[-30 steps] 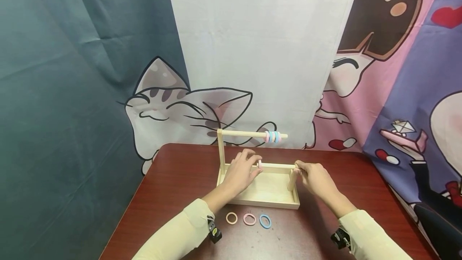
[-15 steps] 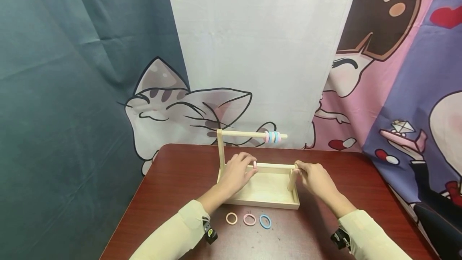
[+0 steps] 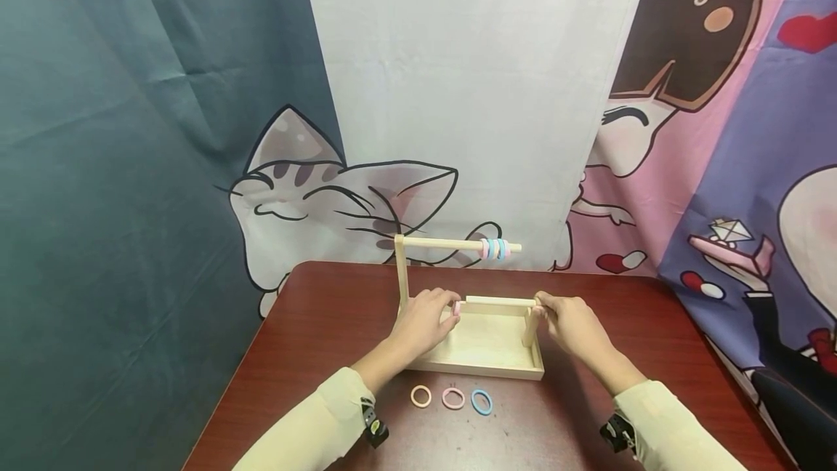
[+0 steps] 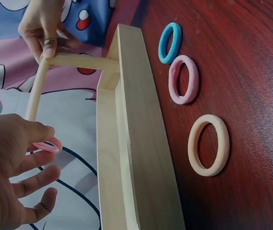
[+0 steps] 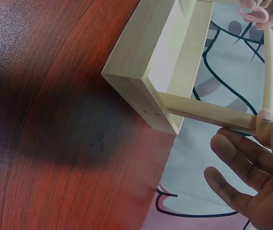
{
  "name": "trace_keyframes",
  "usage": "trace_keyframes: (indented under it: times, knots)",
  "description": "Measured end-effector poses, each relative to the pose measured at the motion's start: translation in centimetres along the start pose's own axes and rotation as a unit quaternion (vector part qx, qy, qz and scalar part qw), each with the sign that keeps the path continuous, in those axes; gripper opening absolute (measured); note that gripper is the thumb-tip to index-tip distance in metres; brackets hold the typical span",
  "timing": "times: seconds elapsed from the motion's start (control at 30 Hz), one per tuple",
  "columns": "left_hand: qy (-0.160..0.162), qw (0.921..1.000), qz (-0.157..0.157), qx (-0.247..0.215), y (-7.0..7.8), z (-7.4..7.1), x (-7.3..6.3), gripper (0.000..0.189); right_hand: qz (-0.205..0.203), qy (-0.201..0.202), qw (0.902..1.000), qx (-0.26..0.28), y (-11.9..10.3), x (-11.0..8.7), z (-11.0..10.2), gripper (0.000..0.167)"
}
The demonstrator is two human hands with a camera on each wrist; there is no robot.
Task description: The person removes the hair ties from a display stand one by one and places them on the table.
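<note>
My left hand [image 3: 425,322] pinches a pink ring [image 4: 47,147] between thumb and index finger, just left of the free end of the lower rod [image 3: 500,302]. The other fingers are spread loosely. At the rod's right end, my right hand [image 3: 567,320] grips the wooden rack where this rod meets its short post [image 5: 213,115], thumb against the joint. The rack's tray base [image 3: 480,371] stands on the table. Several pink, blue and cream rings [image 3: 495,248] hang near the right end of the upper rod [image 3: 441,243].
In front of the tray lie a cream ring [image 3: 421,396], a pink ring [image 3: 453,398] and a blue ring [image 3: 482,402] on the red-brown table [image 3: 314,325]. A tall post [image 3: 402,271] rises at the rack's left. Printed curtains [image 3: 471,93] hang behind the table.
My left hand has moved left with the pink ring, from the lower rod to past its free end. The right hand has stayed at the post.
</note>
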State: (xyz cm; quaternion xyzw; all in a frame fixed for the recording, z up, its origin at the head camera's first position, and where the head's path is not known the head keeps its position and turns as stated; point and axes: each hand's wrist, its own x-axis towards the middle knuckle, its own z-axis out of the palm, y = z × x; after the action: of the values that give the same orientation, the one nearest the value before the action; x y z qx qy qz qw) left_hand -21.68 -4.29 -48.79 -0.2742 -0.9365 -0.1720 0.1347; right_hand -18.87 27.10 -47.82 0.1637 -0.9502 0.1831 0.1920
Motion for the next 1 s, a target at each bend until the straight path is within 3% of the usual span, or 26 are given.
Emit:
trace_keyframes:
  times: [0.23, 0.5, 0.77, 1.0]
  knots:
    - [-0.007, 0.9998, 0.018, 0.011, 0.0, 0.3, -0.6, 0.03, 0.0, 0.0, 1.0, -0.002, 0.1, -0.1, 0.0, 0.022]
    - [-0.008, 0.9986, 0.045, -0.024, 0.3, 0.4, -1.1, 0.029, 0.005, -0.002, 1.0, -0.001, 0.0, -0.1, -0.1, 0.02]
    - [-0.043, 0.9958, 0.071, -0.037, 1.1, 0.8, -1.2, 0.032, 0.002, 0.0, 1.0, -0.003, 0.1, 0.0, 0.1, 0.024]
    - [-0.055, 0.9911, 0.118, -0.028, 2.3, 0.8, -1.5, 0.039, -0.002, -0.001, 1.0, 0.0, 0.0, -0.1, -0.1, 0.024]
